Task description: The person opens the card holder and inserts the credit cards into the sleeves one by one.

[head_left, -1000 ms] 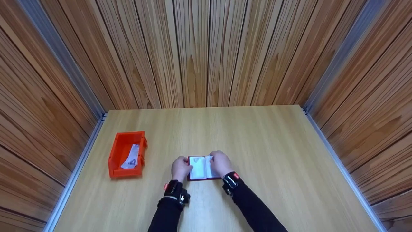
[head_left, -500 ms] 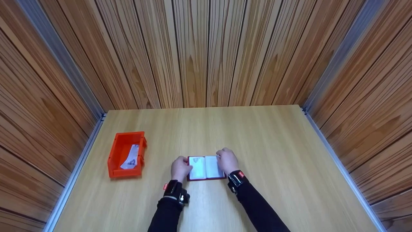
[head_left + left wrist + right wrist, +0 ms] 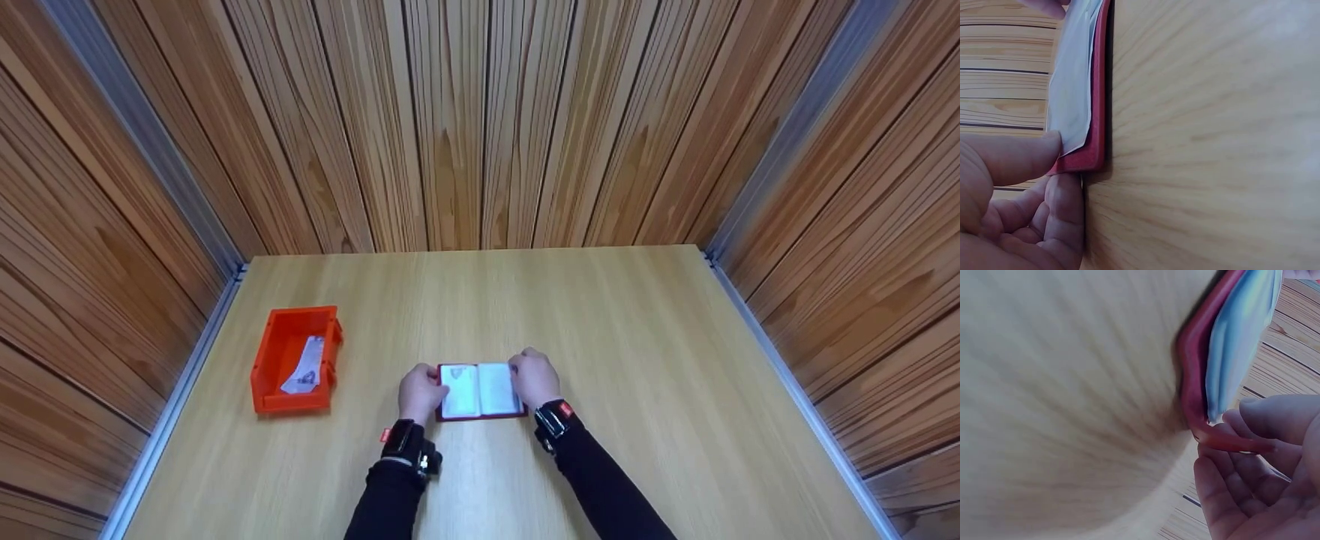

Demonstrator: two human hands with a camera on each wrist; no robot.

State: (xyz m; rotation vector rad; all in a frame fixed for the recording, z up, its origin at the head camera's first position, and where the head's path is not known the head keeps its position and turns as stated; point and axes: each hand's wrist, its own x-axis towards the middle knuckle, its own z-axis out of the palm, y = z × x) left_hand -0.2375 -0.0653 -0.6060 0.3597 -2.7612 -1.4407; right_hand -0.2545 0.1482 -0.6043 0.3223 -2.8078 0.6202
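Observation:
A small red card holder (image 3: 481,412) lies spread open on the table, its clear plastic sleeves (image 3: 459,390) facing up. My left hand (image 3: 420,391) grips its left edge; in the left wrist view the thumb presses on the sleeve corner and the curled fingers lie under the red cover (image 3: 1098,107). At the right edge is my right hand (image 3: 534,377). In the right wrist view, a red strap (image 3: 1224,440) with small metal bits runs between its thumb and curled fingers, beside the stack of sleeves (image 3: 1235,349). The strap's tip is hidden in the hand.
An orange open bin (image 3: 268,360) stands on the left of the wooden table (image 3: 615,330), with a pale printed paper piece (image 3: 306,367) inside. Wood-plank walls (image 3: 480,127) with metal corner rails enclose the back and both sides.
My right hand has moved right, off the right-hand sleeves to the card holder's outer edge, so more of those sleeves shows. The left hand has stayed put.

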